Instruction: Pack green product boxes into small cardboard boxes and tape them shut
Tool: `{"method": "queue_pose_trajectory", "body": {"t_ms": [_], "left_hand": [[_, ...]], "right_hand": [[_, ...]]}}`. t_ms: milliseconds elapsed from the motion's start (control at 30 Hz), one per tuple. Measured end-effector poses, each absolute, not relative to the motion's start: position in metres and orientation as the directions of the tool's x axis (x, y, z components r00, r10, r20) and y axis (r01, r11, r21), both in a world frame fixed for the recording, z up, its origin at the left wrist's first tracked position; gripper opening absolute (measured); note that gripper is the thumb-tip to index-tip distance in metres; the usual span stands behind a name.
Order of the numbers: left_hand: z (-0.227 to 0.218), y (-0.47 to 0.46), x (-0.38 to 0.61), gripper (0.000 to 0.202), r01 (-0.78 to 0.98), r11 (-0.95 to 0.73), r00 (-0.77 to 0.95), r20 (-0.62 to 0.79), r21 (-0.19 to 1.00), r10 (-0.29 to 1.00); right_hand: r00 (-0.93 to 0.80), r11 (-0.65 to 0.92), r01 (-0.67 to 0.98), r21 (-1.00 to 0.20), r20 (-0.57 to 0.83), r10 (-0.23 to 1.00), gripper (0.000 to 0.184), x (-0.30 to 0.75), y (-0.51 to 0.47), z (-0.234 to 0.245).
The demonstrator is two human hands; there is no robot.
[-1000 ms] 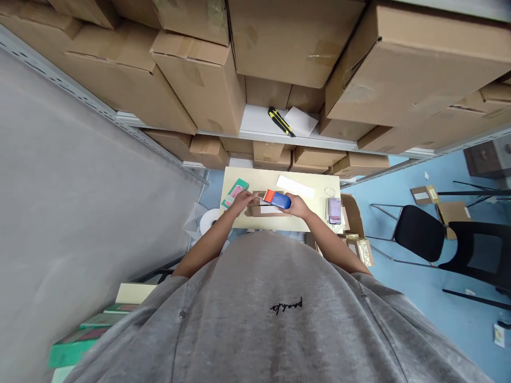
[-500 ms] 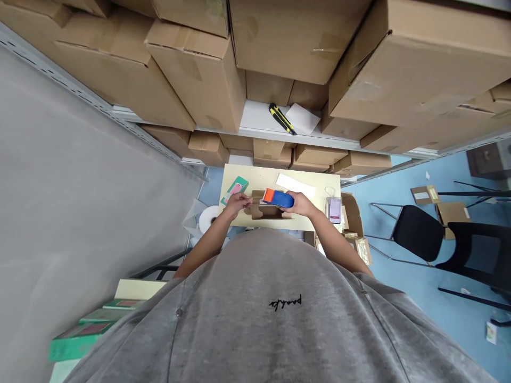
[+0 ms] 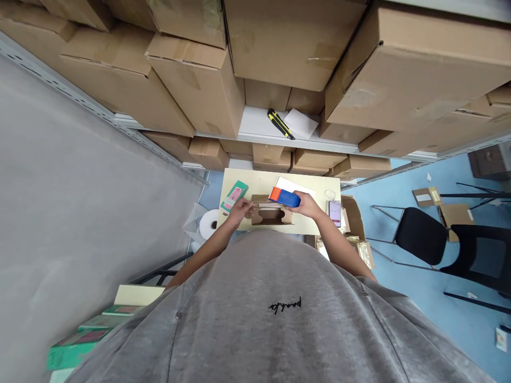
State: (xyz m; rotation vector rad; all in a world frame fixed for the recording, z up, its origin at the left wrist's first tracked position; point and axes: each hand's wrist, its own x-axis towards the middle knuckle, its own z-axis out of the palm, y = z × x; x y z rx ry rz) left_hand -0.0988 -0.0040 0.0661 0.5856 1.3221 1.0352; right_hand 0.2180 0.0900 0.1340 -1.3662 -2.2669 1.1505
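Cardboard cartons (image 3: 191,69) fill the steel shelving (image 3: 120,114) ahead, and a lower row of them butts against the far edge of a pale yellow table (image 3: 259,181). Black chairs (image 3: 419,234) stand well off to the right. A die-cut cardboard insert (image 3: 285,218) lies at the table's near edge, with a green box (image 3: 233,196) to its left and a phone (image 3: 335,213) near the right edge. The right hand (image 3: 307,206) holds a blue-and-orange block (image 3: 285,198) just above the insert, its fingers closed around it. The left hand (image 3: 239,211) rests at the insert's left end, its fingers (image 3: 248,206) pressed together; whether they pinch anything, I cannot tell.
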Motion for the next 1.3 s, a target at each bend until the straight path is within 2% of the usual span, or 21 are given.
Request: {"method": "queue_pose_trajectory", "body": {"t_ms": [200,433,600,667,800,867,933,1000,1100,1300], "left_hand": [[0.074,-0.003,-0.096,0.042,-0.272,0.469,-0.068,-0.503,0.840,0.862],[0.075,0.005,-0.137,0.042,-0.366,0.481,-0.185,-0.569,0.797,0.801],[0.077,-0.003,-0.156,0.041,-0.364,0.519,-0.030,-0.567,0.773,0.823],[0.073,-0.006,-0.146,0.039,-0.378,0.528,-0.029,-0.580,0.760,0.814],[0.069,-0.009,-0.128,0.038,-0.344,0.504,-0.131,-0.572,0.792,0.810],[0.072,-0.012,-0.125,0.040,-0.361,0.470,-0.085,-0.530,0.805,0.844],[0.076,-0.014,-0.122,0.043,-0.409,0.464,0.035,-0.495,0.785,0.868],[0.077,-0.015,-0.118,0.045,-0.442,0.482,0.121,-0.482,0.757,0.868],[0.071,-0.015,-0.110,0.049,-0.448,0.499,0.160,-0.483,0.742,0.861],[0.037,-0.014,-0.095,0.055,-0.383,0.493,0.074,-0.507,0.781,0.859]], "right_hand": [[-0.548,0.286,0.618,-0.732,-0.141,0.824,0.042,0.217,0.091,0.141],[-0.559,0.175,0.617,-0.767,-0.270,0.784,0.045,0.233,0.096,0.164],[-0.483,-0.005,0.555,-0.832,-0.327,0.813,0.052,0.255,0.102,0.170],[-0.466,-0.047,0.506,-0.861,-0.318,0.825,0.054,0.256,0.100,0.167],[-0.454,-0.009,0.481,-0.877,-0.257,0.853,0.052,0.263,0.097,0.161],[-0.461,0.018,0.489,-0.872,-0.242,0.854,0.051,0.270,0.097,0.162],[-0.455,0.000,0.480,-0.877,-0.249,0.855,0.052,0.278,0.098,0.164],[-0.448,-0.037,0.446,-0.894,-0.259,0.856,0.054,0.281,0.098,0.166],[-0.448,-0.120,0.378,-0.918,-0.295,0.844,0.059,0.281,0.095,0.166],[-0.428,-0.331,0.293,-0.897,-0.433,0.794,0.050,0.279,0.086,0.145]]}}
